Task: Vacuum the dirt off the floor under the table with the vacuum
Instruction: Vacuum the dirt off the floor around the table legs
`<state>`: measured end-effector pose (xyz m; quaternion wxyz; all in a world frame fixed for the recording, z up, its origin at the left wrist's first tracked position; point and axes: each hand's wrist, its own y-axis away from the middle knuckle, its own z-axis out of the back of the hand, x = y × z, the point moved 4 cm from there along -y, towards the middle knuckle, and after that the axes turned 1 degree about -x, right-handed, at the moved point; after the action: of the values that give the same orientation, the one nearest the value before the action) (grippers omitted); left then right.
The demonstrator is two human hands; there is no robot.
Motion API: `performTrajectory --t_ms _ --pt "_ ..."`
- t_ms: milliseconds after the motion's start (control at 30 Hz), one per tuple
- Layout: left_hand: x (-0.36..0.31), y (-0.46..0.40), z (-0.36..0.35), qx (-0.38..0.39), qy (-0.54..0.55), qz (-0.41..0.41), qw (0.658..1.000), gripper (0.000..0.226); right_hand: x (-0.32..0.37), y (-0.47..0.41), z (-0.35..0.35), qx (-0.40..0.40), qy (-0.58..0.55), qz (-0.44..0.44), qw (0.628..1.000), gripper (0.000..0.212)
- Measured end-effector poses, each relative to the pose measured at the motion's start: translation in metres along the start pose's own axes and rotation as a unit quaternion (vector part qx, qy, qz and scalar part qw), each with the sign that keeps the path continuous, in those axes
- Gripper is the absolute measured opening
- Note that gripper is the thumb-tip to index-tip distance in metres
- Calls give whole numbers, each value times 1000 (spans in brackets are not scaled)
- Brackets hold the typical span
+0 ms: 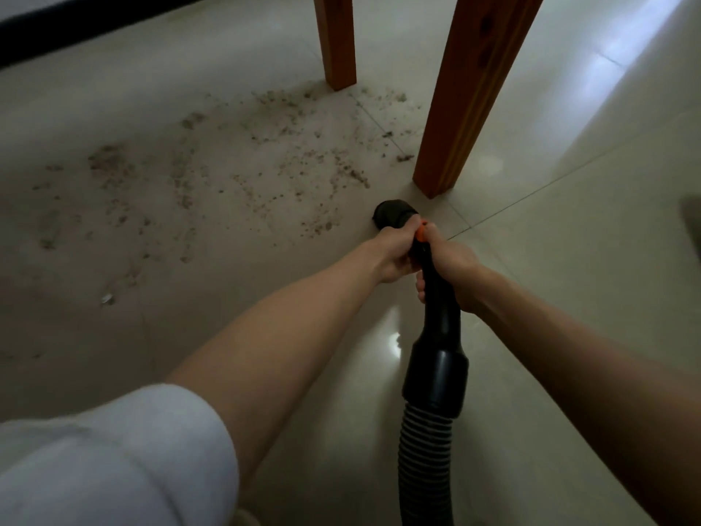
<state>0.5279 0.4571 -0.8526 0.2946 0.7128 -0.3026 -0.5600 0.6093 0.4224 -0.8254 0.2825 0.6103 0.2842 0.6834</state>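
Note:
A black vacuum hose (436, 358) with a ribbed lower section runs up the middle of the head view to a round black nozzle (394, 212) that sits low at the floor. My left hand (396, 252) grips the hose just behind the nozzle, by an orange part. My right hand (451, 273) grips the hose right beside it, a little further back. Brown dirt (265, 161) lies scattered over the pale tiled floor, to the left of and beyond the nozzle. The nozzle is at the dirt's near right edge.
Two orange-brown wooden table legs stand ahead: a near leg (459, 108) just right of the nozzle and a far leg (337, 39) behind the dirt. A dark skirting strip (76, 28) runs along the far left. My white sleeve (113, 457) fills the lower left.

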Motion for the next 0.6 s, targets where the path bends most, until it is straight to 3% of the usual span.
performTrajectory --t_ms 133,333,600 --pt "-1 -1 2 3 3 6 1000 43 2 -7 -2 14 -15 -6 1000 49" --pt "2 -13 36 -7 18 -11 1000 35 1 -5 -23 119 -37 -46 991 51" --pt "0 -13 64 -69 42 -44 996 51 4 -9 -50 140 -115 -89 979 49"
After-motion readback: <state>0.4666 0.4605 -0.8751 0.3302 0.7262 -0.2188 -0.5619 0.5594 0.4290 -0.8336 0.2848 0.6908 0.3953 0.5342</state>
